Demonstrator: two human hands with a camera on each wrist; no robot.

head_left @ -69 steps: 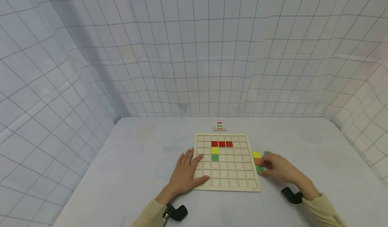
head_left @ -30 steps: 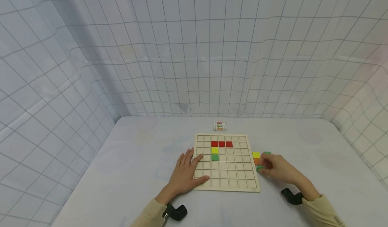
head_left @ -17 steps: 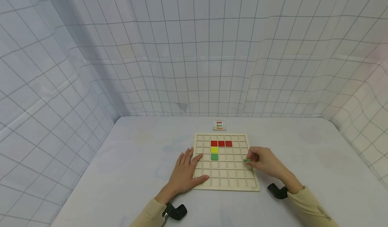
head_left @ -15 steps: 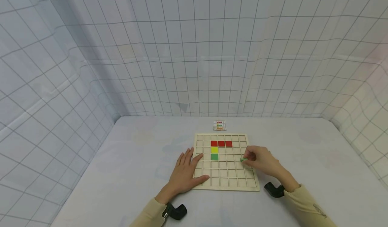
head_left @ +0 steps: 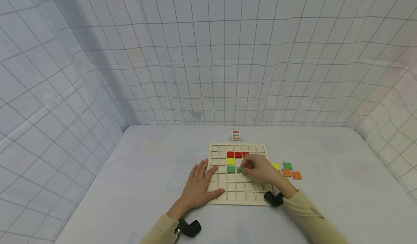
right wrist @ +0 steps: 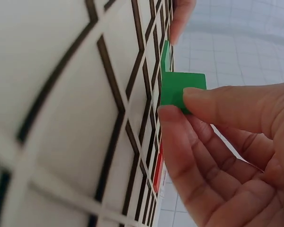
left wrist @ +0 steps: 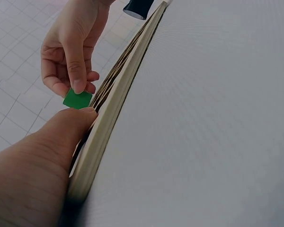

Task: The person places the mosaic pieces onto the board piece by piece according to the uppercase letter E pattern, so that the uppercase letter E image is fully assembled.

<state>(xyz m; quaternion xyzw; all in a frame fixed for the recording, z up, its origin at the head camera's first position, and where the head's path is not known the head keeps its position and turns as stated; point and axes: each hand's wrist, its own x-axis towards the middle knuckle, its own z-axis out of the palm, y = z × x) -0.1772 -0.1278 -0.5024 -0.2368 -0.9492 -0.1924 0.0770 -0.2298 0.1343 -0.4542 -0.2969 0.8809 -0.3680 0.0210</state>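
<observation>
My right hand pinches a green square tile between thumb and fingers, just over the gridded wooden board. The tile is tilted in the right wrist view, above a cell to the right of another green tile set in the grid. Above that one sits a yellow tile, and a row of red tiles lies higher up. My left hand rests with spread fingers on the board's left side. In the left wrist view its thumb lies along the board's edge.
To the board's right lie a yellow tile, a loose green tile and orange tiles, partly screened by the right hand. A small card with a coloured grid pattern lies behind the board. Grid-lined white curtains enclose the table.
My right hand picked up a green tile from the pile at the right and carried it left over the board. The left hand has stayed in place.
</observation>
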